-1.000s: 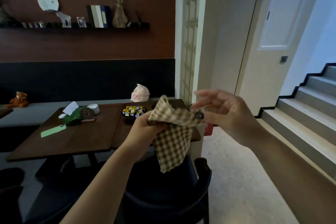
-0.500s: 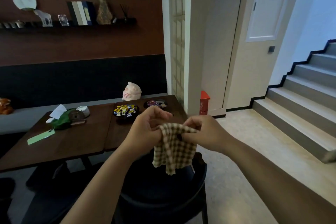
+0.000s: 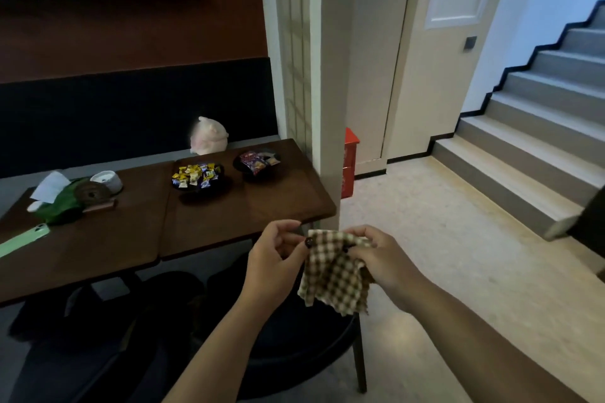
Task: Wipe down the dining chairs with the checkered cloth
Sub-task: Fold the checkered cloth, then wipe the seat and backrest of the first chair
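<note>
A brown-and-cream checkered cloth (image 3: 332,275) hangs between my two hands, above a dark dining chair (image 3: 294,353). My left hand (image 3: 275,267) pinches the cloth's top left corner with thumb and fingertips. My right hand (image 3: 376,258) grips the cloth's top right edge, fingers curled over it. The cloth is in the air and does not touch the chair. A second dark chair (image 3: 98,353) stands to the left, mostly in shadow.
A dark wooden table (image 3: 137,232) stands just beyond the chairs, with two bowls of sweets (image 3: 196,173), a green bag (image 3: 60,204) and a pale green phone (image 3: 23,242) on it. A white pillar (image 3: 330,75) rises at the table's right end. Stairs (image 3: 523,141) climb at the right over open floor.
Both hands have come down with the cloth, from chest height to just above the chair back. The view has tilted downward and the hands moved closer together, then spread the cloth's top edge.
</note>
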Tool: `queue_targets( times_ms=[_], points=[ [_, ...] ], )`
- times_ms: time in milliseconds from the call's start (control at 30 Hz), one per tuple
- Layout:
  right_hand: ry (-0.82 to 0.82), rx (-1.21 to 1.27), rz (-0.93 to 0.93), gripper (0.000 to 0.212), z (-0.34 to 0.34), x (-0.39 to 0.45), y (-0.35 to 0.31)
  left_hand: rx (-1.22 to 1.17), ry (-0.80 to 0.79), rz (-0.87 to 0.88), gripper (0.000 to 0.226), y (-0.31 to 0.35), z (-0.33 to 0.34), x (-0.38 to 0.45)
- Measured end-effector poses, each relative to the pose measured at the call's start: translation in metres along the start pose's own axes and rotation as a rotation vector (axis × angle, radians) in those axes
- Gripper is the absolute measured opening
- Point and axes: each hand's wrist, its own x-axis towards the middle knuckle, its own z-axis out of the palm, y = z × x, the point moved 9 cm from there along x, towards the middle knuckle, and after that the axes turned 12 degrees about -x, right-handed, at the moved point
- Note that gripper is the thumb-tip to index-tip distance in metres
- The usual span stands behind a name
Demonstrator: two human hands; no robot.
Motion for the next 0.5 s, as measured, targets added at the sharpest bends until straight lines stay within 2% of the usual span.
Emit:
queue_targets(
  times_ms=[233,367,500],
  points=[
    [0.127,0.056,0.196,0.022,-0.059,0.053,0.071,-0.178,-0.003,-0.299,0.022,-0.087,0.051,0.054],
    [0.182,0.146,0.274,0.019,-0.106,0.104,0.1,-0.216,0.048,-0.391,0.022,-0.131,0.088,0.092],
    [0.197,0.065,0.283,0.018,-0.13,0.156,0.13,-0.252,0.146,-0.507,0.02,-0.183,0.117,0.112]
  ],
)
